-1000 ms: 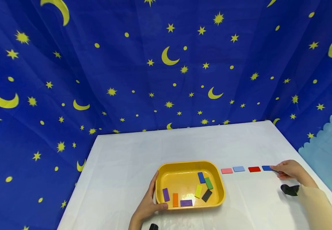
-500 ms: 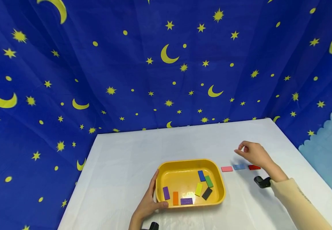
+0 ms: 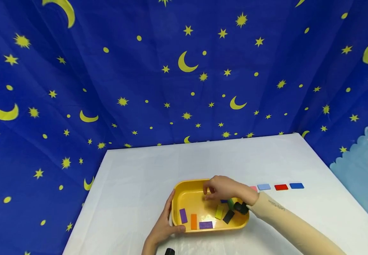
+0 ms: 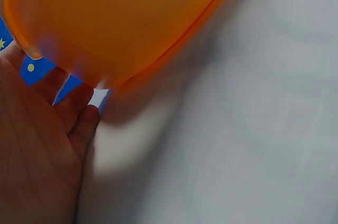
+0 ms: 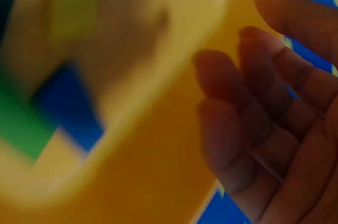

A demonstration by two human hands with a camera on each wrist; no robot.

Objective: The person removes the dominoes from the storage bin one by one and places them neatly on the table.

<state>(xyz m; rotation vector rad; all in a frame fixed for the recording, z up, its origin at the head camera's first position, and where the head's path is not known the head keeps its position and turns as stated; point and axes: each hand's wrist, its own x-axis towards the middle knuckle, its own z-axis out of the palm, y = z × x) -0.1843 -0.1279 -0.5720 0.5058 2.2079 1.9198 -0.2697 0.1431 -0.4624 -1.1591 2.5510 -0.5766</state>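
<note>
My left hand (image 3: 164, 226) grips the left end of a yellow plastic tub (image 3: 188, 183), thumb over the front corner and fingers along the side. In the left wrist view, the fingers (image 4: 74, 102) lie against its orange-looking outer wall. Over the tub's back part hovers my right hand (image 3: 224, 187), fingers loosely bent with nothing between them. Inside lie small flat blocks: purple (image 3: 183, 215), orange (image 3: 193, 221), another purple block (image 3: 206, 225), yellow (image 3: 219, 212) and black (image 3: 228, 216). The green block (image 5: 21, 121) and blue block (image 5: 71, 108) are partly covered in the head view.
Right of the tub, a row of flat blocks lies on the white table (image 3: 145, 170): pink (image 3: 253, 188), partly behind my right wrist, light blue (image 3: 264, 186), red (image 3: 281, 187) and dark blue (image 3: 297, 185). A star-patterned blue cloth (image 3: 158, 85) surrounds the table.
My right hand has let go of the dark blue block at the row's right end and swung left over the row to above the tub. My left hand has kept its grip.
</note>
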